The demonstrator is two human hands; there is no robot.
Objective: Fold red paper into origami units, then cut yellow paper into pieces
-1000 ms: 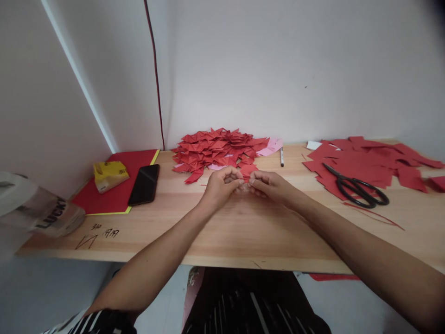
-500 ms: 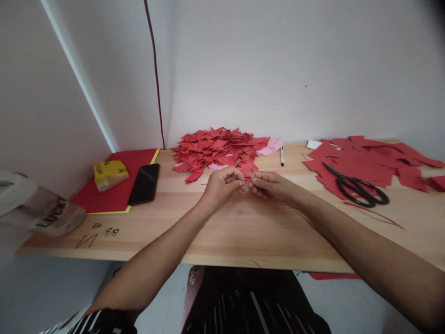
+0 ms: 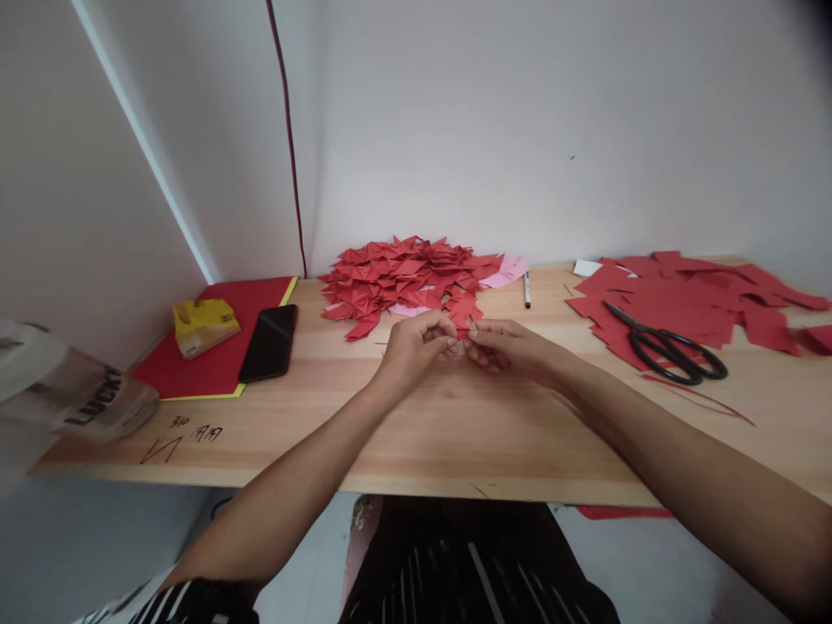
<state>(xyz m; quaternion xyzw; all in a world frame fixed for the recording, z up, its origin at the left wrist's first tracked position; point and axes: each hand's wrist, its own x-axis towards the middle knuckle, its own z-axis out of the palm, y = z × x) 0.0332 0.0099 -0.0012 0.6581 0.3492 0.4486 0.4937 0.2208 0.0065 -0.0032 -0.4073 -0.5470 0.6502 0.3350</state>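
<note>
Left hand (image 3: 414, 347) and right hand (image 3: 513, 347) are both pinching a little red paper (image 3: 462, 333), I think, tho fingers cover most of it. It's just over the surface (image 3: 455, 433), right in front of the folded pile (image 3: 396, 282). Hands have barely moved since a second ago, right's lower fingers just hang a bit looser. Scissors (image 3: 672, 351) lie on the red sheets (image 3: 682, 303), off right. Bottle (image 3: 107, 403) at far left says "LUCKY", with handwritten numbers (image 3: 195, 429) beside it.
</note>
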